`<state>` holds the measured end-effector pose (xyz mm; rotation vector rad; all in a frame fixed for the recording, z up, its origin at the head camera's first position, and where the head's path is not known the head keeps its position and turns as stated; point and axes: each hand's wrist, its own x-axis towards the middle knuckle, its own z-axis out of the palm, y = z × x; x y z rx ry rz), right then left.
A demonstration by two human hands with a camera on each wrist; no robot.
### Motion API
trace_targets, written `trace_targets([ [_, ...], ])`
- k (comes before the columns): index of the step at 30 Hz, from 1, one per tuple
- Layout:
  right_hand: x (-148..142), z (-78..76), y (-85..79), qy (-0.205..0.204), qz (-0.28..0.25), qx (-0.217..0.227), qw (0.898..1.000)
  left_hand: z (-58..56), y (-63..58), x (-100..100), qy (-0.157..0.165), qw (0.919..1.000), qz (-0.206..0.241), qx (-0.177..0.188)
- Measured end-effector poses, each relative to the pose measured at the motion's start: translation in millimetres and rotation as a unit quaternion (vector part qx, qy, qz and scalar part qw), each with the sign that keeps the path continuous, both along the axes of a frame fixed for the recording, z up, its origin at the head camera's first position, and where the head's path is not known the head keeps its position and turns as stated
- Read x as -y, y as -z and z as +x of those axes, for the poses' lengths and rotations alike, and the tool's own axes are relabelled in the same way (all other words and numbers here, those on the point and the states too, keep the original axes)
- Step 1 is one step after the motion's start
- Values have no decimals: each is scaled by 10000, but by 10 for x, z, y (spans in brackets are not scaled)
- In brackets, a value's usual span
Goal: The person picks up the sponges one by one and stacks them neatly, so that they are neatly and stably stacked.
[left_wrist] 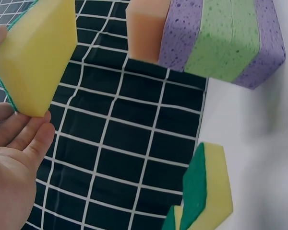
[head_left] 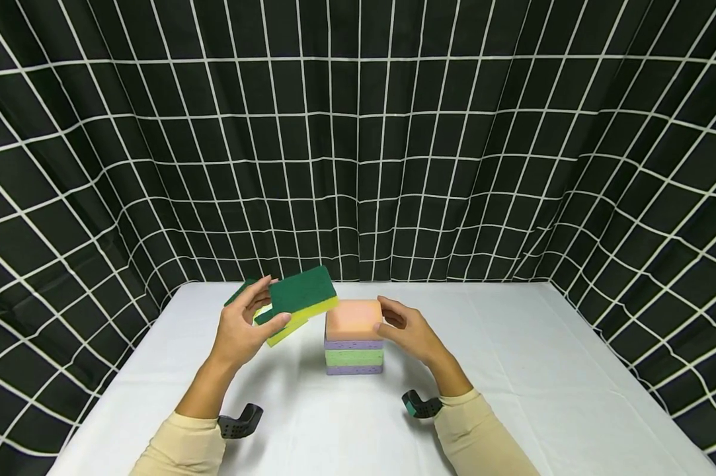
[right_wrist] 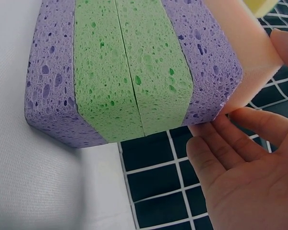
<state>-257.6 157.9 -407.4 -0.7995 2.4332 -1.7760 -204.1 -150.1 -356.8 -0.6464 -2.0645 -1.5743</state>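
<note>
My left hand (head_left: 238,330) grips a green-and-yellow scrub sponge (head_left: 303,291) in the air, left of a stack of sponges, with thumb and fingertips at its edges. The stack has a peach sponge (head_left: 353,320) on top, above purple (right_wrist: 50,76) and pale green (right_wrist: 129,76) sponges. My right hand (head_left: 408,330) touches the stack's right end near the top. Its fingers rest beside the peach sponge, and the thumb lies at that sponge's edge. The fingers look fairly straight in the right wrist view.
Further green-and-yellow sponges (left_wrist: 213,187) are on the left, partly hidden behind my left hand in the head view. A white cloth (head_left: 512,357) covers the table. Black curtains (head_left: 358,145) with a white grid surround its back and sides.
</note>
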Motion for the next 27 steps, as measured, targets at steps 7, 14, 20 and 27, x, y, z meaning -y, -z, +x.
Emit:
trace_targets([
  [7, 20, 106, -143, -35, 26, 52, 10000, -243, 222, -47, 311, 9995, 70, 64],
  [14, 16, 95, -139, -51, 57, -17, 10000, -340, 262, -157, 574, 9978, 192, 263],
  [20, -10, -2, -14, -43, 49, -59, 10000, -428, 293, -254, 826, 9957, 288, 309],
  [27, -43, -132, 194, -144, -89, -204, 9996, -504, 327, -353, 1080, 9918, 297, 621],
])
